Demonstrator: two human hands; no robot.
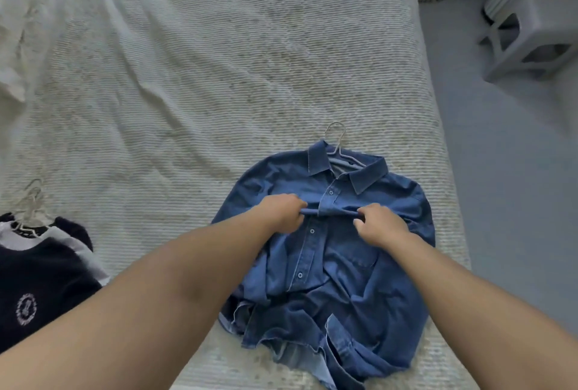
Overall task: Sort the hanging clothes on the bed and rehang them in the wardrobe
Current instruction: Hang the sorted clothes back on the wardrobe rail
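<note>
Lying near bed [219, 61] right edge, wide bedspread beyond: denim shirt [344, 264] on wire hanger [336, 139]. Left hand [283, 213] and right hand [380, 225], fingers curled, pinching its front placket.

Matt blue denim shirt [331, 252] on a thin metal wire hanger [336, 139], atop a ribbed, rough-woven cream cloth bedspread [194, 76].
</note>
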